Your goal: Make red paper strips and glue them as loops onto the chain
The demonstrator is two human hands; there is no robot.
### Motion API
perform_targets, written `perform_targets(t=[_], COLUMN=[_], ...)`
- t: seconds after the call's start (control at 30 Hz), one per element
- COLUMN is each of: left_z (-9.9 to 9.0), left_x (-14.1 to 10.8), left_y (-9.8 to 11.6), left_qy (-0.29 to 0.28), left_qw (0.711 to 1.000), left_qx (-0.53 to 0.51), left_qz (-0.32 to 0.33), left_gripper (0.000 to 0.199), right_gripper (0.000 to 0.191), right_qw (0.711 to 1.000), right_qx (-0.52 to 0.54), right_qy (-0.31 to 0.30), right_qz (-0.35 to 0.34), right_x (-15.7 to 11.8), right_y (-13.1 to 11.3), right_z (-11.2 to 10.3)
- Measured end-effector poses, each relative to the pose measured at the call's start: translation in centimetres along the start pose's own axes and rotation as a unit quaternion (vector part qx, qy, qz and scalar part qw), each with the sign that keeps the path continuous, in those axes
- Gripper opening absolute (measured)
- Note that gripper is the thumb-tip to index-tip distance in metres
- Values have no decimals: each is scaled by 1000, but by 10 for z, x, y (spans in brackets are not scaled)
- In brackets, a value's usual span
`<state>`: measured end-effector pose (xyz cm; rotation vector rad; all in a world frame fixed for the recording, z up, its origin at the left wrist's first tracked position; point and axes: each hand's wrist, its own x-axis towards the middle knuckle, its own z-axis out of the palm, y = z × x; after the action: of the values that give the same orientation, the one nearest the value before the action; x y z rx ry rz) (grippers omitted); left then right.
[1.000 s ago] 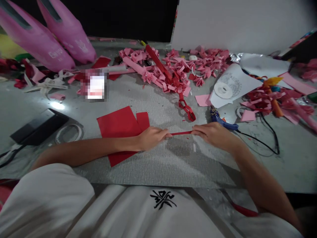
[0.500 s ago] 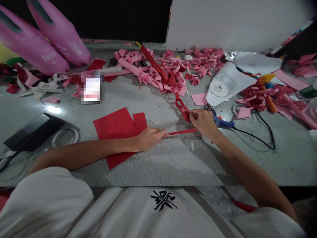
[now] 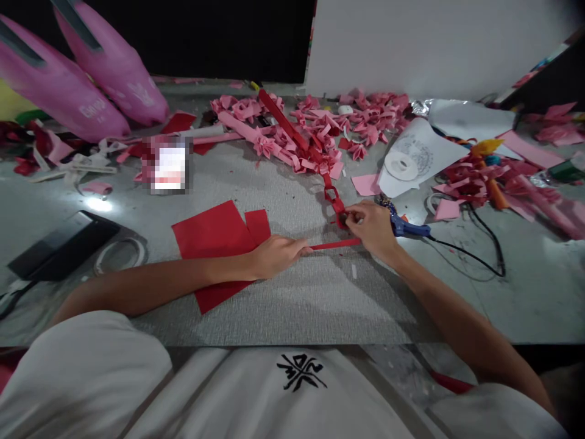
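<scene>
My left hand (image 3: pixel 280 255) is closed on one end of a narrow red paper strip (image 3: pixel 336 244), which stretches right toward my other wrist. Pinched in the fingers of my right hand (image 3: pixel 372 225) is the near end of a red paper chain (image 3: pixel 332 195); its linked loops run back to the heap of folded pink paper. Under my left forearm lies a large red paper sheet (image 3: pixel 212 228), with a smaller red paper piece (image 3: pixel 258 225) at its upper right. Just right of my right hand rests a blue glue gun (image 3: pixel 411 228) with a black cord.
Folded pink paper pieces (image 3: pixel 375 110) fill the back. A white tape roll (image 3: pixel 403 165) sits on a paper cone at the back right. At left are a black power bank (image 3: pixel 61 244), a coiled white cable (image 3: pixel 119 255) and pink bags (image 3: pixel 68 91).
My right hand has shifted slightly left with the chain's end, and the chain's nearest loops have bunched a little. My left hand keeps its hold on the strip.
</scene>
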<state>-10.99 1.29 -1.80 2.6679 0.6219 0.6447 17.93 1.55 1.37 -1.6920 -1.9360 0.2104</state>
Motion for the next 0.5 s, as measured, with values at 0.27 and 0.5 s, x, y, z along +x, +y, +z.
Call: perform_targets(t=[0.27, 0.5], left_z=[2, 0], left_x=[-1, 0], left_y=[-1, -1], left_qy=[4, 20], left_qw=[1000, 1000], left_qx=[-19, -19], left_qz=[-23, -9], left_gripper=[35, 36], right_gripper=[25, 35], right_qw=[999, 996], right_qx=[40, 38], right_qy=[-20, -13], right_qz=[16, -76], right_x=[-4, -11], right_y=[-4, -21], right_z=[-1, -45])
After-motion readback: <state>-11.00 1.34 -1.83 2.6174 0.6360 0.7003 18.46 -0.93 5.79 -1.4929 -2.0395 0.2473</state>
